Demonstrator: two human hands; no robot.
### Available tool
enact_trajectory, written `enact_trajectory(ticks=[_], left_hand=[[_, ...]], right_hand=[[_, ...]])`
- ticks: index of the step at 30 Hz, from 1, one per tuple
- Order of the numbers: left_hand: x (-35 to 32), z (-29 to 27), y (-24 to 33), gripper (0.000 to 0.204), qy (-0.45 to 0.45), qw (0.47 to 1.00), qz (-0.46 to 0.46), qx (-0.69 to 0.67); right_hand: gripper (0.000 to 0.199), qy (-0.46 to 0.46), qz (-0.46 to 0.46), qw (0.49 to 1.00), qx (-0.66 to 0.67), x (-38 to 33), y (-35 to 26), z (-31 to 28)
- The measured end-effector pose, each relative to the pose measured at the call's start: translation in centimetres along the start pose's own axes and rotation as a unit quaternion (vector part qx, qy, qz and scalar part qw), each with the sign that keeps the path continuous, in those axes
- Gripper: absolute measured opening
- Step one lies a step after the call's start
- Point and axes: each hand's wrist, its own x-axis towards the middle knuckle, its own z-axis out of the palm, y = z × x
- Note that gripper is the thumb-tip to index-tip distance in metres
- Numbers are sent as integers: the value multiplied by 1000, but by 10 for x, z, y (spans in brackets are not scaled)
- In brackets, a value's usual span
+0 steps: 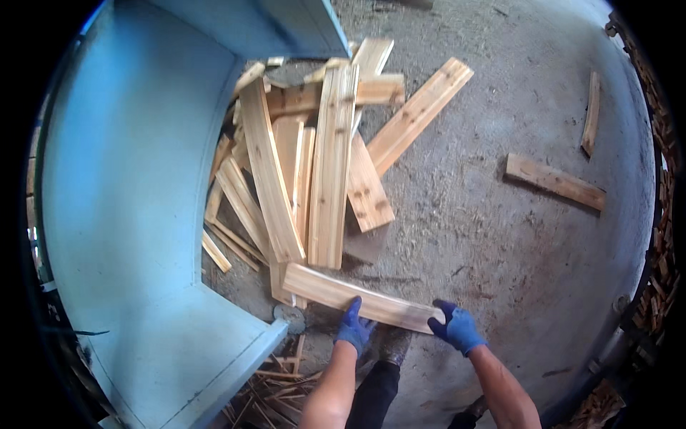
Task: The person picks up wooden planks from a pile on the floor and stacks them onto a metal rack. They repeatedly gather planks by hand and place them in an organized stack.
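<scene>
A light wooden board (393, 306) lies across both my hands, low in front of me. My left hand (354, 327), in a blue and purple glove, grips the board's near edge around its middle. At the right end, my gloved right hand (457, 327) has thumb and fingers closed around the board. The board's left end reaches over the near edge of a pile of planks (334, 171); whether it touches them I cannot tell. Parts of the fingers are hidden beneath the board.
A pale blue metal casing (136, 179) stands on the left, its lower corner close to my left hand. Two loose wood pieces, a plank (554, 182) and a thin offcut (592, 114), lie on the dusty floor (500, 272). Thin scraps (286, 386) litter the ground near my feet.
</scene>
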Motion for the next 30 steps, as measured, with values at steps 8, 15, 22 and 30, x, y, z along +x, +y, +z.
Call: enact_trajectory(ticks=[8,15,22,30], left_hand=[[-96,-13,-22,44,-7,998,23,62],[-212,49,65,42,-33,992,70,102],[-240,120,152,44,-125,973,158,116],[-163,52,162,57,67,972,140,175]], right_hand=[[60,-40,-30,999,-16,-16,-36,-26],[60,-179,42,975,125,-67,-98,-115],[52,-10,70,964,257,-17,-164,-126],[49,74,17,950,302,91,-179,-94]])
